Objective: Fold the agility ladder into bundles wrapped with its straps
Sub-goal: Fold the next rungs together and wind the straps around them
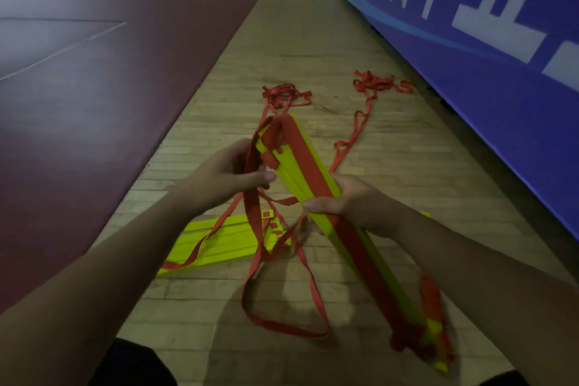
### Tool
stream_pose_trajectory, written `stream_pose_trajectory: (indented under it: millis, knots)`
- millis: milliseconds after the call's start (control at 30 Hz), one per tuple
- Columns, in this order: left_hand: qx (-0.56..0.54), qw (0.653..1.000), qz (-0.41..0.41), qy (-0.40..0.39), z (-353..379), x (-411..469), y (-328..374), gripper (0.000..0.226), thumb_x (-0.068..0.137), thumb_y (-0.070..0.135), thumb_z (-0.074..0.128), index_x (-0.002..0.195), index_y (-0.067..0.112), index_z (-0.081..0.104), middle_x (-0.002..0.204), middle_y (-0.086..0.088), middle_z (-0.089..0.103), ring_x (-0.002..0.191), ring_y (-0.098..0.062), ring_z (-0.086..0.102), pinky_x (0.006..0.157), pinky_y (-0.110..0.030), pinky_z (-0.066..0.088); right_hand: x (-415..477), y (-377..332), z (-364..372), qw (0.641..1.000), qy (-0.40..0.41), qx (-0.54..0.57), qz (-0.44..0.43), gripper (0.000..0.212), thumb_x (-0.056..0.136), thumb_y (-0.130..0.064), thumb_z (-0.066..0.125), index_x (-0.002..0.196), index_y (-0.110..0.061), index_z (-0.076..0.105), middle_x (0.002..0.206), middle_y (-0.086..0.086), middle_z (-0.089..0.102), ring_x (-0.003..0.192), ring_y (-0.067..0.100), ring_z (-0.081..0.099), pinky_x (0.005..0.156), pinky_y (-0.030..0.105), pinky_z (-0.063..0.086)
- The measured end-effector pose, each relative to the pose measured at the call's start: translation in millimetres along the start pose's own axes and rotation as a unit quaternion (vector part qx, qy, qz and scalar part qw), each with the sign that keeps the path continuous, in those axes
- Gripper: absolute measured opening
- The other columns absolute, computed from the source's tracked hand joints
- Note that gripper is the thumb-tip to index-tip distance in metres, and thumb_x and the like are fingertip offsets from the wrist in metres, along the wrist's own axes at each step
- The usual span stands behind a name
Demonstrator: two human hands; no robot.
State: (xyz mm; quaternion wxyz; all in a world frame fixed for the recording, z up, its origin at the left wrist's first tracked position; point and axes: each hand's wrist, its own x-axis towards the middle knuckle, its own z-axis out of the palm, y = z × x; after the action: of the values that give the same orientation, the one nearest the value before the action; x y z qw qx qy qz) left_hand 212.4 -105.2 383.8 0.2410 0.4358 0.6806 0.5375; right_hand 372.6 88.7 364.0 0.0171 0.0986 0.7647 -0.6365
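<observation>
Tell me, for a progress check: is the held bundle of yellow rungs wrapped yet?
Not fully. The right hand grips the stacked bundle; the left hand holds a red strap whose loops hang loose below.

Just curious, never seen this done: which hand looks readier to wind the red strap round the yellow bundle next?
Probably the left hand: it grips the red strap, while the right hand holds the yellow bundle.
</observation>
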Motion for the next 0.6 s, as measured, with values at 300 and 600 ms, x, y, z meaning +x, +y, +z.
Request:
stream_pose_trajectory:
  millis: [300,600]
  knots:
    - [-0.209,0.95,-0.028,0.231,40.7,14.4,21.2,0.027,0.091,0.025,0.068,0.099,0.0,0.068,0.068,0.0,0.067,0.058,-0.011,0.063,0.054,-0.024,0.049,28.6,6.2,42.5,0.991,0.1,0.002,-0.085,0.025,0.087,-0.016,0.076,0.11,-0.018,0.066,0.084,-0.01,0.073,0.076,0.004,0.068,0.07,0.024,0.052]
    - [-0.016,0.993,-0.033,0.11,18.2,25.8,-7.5,0.012,0.08,0.025,0.081,0.087,0.024,0.071,0.076,0.012,0.075,0.075,-0.004,0.071,0.069,-0.021,0.055,62.9,49.5,56.3,0.982,0.169,-0.021,-0.081,0.051,0.082,-0.015,0.081,0.126,-0.013,0.055,0.105,0.001,0.071,0.092,0.008,0.067,0.084,0.029,0.054]
